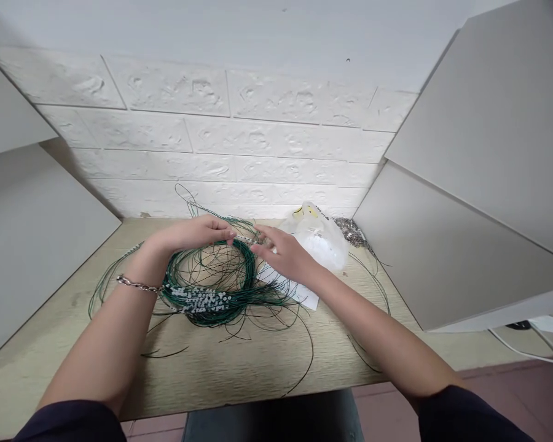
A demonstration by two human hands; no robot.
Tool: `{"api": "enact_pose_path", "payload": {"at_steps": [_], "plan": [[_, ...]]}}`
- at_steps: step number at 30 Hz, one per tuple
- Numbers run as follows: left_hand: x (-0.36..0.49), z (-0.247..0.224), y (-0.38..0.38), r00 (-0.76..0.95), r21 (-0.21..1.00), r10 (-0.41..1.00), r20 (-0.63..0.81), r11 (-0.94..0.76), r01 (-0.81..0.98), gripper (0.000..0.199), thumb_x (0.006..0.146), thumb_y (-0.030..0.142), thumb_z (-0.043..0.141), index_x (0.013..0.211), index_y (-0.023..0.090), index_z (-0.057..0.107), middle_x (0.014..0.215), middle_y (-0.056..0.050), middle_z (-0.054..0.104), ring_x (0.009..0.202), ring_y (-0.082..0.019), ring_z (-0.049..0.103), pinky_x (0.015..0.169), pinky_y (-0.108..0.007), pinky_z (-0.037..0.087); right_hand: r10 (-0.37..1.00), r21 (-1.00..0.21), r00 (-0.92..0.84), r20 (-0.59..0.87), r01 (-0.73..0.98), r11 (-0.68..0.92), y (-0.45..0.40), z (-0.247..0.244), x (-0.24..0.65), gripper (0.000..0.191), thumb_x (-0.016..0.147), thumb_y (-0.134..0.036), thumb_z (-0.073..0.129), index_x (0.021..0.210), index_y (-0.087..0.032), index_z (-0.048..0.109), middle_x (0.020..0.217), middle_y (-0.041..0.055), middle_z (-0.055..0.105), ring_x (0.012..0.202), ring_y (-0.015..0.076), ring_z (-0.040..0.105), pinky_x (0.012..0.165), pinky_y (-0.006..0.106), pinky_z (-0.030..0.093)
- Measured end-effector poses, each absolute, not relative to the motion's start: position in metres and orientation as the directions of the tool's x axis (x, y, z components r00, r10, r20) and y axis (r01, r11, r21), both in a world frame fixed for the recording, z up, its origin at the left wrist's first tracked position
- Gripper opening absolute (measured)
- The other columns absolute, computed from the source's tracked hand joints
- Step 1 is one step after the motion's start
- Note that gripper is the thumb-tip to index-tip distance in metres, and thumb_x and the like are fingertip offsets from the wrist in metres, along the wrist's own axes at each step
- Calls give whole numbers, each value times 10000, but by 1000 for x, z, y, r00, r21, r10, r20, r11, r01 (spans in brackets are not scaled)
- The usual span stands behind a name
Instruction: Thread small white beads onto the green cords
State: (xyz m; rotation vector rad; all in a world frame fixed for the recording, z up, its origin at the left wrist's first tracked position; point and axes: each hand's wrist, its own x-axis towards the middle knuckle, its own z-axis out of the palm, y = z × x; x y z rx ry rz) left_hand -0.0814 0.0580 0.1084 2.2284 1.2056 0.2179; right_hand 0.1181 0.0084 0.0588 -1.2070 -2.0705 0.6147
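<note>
A large coil of thin dark green wires [251, 270] lies on the wooden tabletop, with a cluster of small white beads or tube ends [203, 301] along its front side. Above the coil's back edge is my left hand [205, 233], its thumb and fingertips pinched at one end of a short pale, beaded-looking strand [246, 239]. What exactly sits between those fingertips is too small to tell. My right hand [276, 245] is at the strand's other end, thumb and fingers apart, its fingertips close to the wires. Loose wire ends spread out around the coil.
Behind my right hand stands a clear plastic bag [320, 242] with white contents. A white paper [308, 296] lies partly under the wires. Small dark debris [350, 232] fills the back right corner. Pale panels [470, 245] flank the table [203, 380], and a white brick-patterned wall [267, 144] closes the back.
</note>
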Motion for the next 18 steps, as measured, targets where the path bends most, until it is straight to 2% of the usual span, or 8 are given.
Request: {"api": "enact_pose_path", "payload": {"at_steps": [2, 5, 9, 13, 18], "plan": [[-78, 107, 58, 642, 636, 745, -180, -409, 654, 323, 771, 430, 401, 700, 179, 591, 740, -17, 598, 697, -131, 522, 650, -234, 411, 844, -544, -387, 372, 645, 536, 10, 66, 105, 363, 831, -394, 456, 1120, -179, 500, 1026, 84, 578, 882, 170, 516, 689, 281, 376], [-76, 108, 57, 665, 682, 731, -155, -408, 607, 324, 787, 416, 364, 701, 175, 563, 770, -28, 592, 741, -142, 518, 694, -253, 412, 850, -394, -407, 333, 759, 518, 14, 76, 87, 253, 868, -329, 408, 923, -165, 593, 827, 66, 616, 756, 163, 527, 590, 267, 333], [-81, 111, 57, 634, 722, 763, -125, -368, 585, 264, 758, 403, 402, 663, 187, 520, 692, -22, 537, 671, -135, 474, 647, -255, 398, 831, -351, -421, 362, 765, 541, 18, 87, 79, 317, 898, -322, 328, 839, -189, 609, 765, 40, 608, 693, 133, 507, 552, 249, 280], [-96, 110, 66, 603, 791, 795, -65, -328, 517, 254, 737, 383, 459, 569, 194, 456, 558, 7, 387, 549, -112, 359, 552, -251, 335, 829, -247, -400, 391, 822, 513, 16, 93, 93, 318, 903, -317, 297, 833, -169, 569, 709, 39, 591, 617, 118, 477, 516, 242, 237], [-128, 104, 79, 390, 894, 921, 14, -186, 407, 228, 779, 288, 434, 577, 181, 420, 578, 14, 353, 553, -92, 335, 548, -241, 298, 845, -146, -357, 398, 885, 442, 17, 80, 148, 294, 910, -307, 277, 870, -166, 532, 733, 45, 585, 645, 130, 491, 565, 236, 289]]}}
